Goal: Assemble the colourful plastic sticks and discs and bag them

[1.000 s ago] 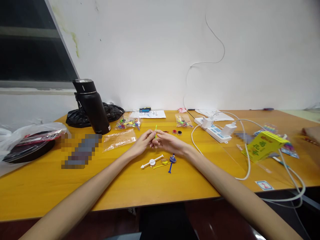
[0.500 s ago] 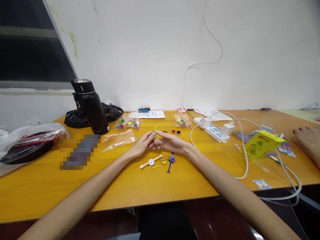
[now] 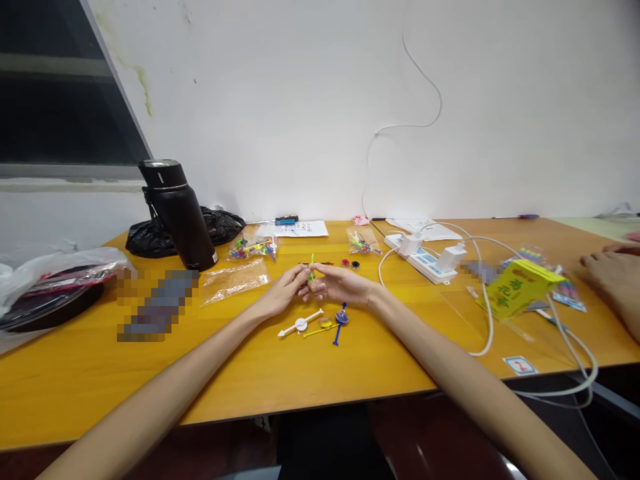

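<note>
My left hand [image 3: 286, 289] and my right hand [image 3: 340, 283] meet above the middle of the table. Between their fingertips both grip a green plastic arrow spinner [image 3: 313, 260], which stands nearly upright; its lower part is partly hidden by the fingers. Just in front of the hands lie a white arrow spinner [image 3: 301, 325], a yellow arrow spinner [image 3: 326, 324] and a blue arrow spinner [image 3: 341, 319]. Behind my right hand rest a small red disc [image 3: 345, 263] and a small black disc [image 3: 355, 265].
A black flask [image 3: 180, 217] stands left, near a clear plastic bag [image 3: 236, 281]. Bagged colourful parts [image 3: 253, 247] lie behind. On the right are a white power strip [image 3: 423, 261] with cables, a yellow box [image 3: 520, 288] and another person's hand [image 3: 607, 270].
The view has shifted slightly. My hands keep their grip on the green spinner, almost unmoved. At the right edge, more of the other person's hands shows.
</note>
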A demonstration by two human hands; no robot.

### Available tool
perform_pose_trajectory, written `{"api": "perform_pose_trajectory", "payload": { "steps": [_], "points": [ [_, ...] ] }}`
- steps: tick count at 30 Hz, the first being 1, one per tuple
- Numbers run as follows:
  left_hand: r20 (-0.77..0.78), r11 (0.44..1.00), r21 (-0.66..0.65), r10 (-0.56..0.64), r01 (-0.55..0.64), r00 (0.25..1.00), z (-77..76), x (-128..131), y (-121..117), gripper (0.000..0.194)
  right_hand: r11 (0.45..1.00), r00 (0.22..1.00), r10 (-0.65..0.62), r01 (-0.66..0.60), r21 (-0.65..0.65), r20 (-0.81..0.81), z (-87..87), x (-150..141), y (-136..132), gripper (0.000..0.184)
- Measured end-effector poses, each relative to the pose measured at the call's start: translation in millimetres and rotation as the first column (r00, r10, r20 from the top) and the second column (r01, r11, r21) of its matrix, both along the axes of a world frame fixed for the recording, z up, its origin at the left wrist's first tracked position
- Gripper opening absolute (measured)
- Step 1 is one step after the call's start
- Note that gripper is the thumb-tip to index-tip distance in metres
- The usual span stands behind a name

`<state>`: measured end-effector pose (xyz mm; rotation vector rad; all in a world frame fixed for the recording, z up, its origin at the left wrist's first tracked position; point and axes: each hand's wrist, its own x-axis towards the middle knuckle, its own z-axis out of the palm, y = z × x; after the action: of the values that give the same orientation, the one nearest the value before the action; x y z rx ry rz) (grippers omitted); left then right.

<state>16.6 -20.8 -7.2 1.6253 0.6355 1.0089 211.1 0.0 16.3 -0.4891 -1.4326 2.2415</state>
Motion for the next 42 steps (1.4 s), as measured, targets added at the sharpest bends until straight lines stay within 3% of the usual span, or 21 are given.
{"api": "perform_pose_trajectory", "payload": {
  "steps": [8,14,18,25,30,35,38,42],
  "points": [
    [0.053,0.997,-0.072,-0.022,0.026,0.998,-0.2,4,-3,0.037,1.000,0.998,-0.012,0.014,-0.019,0.059,0.6,0,1,0.030],
    [0.065,0.990,-0.131,-0.034,0.042,0.997,-0.9,0,-1,0.036,0.994,1.000,-0.007,0.007,-0.108,-0.002,-3.4,1,4,0.023],
    [0.146,0.992,-0.125,0.034,-0.016,0.989,3.7,-9,4,0.036,0.967,0.980,-0.194,0.183,-0.180,-0.046,-5.1,4,8,0.019],
    [0.141,0.971,-0.239,0.049,-0.014,0.989,3.9,-3,4,0.035,0.855,0.860,-0.508,0.495,-0.153,-0.056,-7.4,6,26,0.020],
    [0.150,0.957,-0.286,0.101,-0.055,0.983,-2.7,-2,8,0.029,0.811,0.809,-0.578,0.584,0.033,-0.108,-3.2,7,26,0.010],
    [0.199,0.942,-0.319,0.173,-0.103,0.965,-6.5,-3,14,0.018,0.774,0.827,-0.549,0.558,0.301,-0.122,-6.0,2,23,0.031],
    [0.214,0.933,-0.340,0.202,-0.121,0.956,-5.0,-4,16,0.019,0.725,0.838,-0.541,0.507,0.466,-0.070,-6.9,-1,19,0.041],
    [0.164,0.956,-0.265,0.177,-0.130,0.970,-1.3,-5,14,0.018,0.651,0.831,-0.556,0.422,0.631,0.019,-7.1,-1,14,0.043]
  ]
}}
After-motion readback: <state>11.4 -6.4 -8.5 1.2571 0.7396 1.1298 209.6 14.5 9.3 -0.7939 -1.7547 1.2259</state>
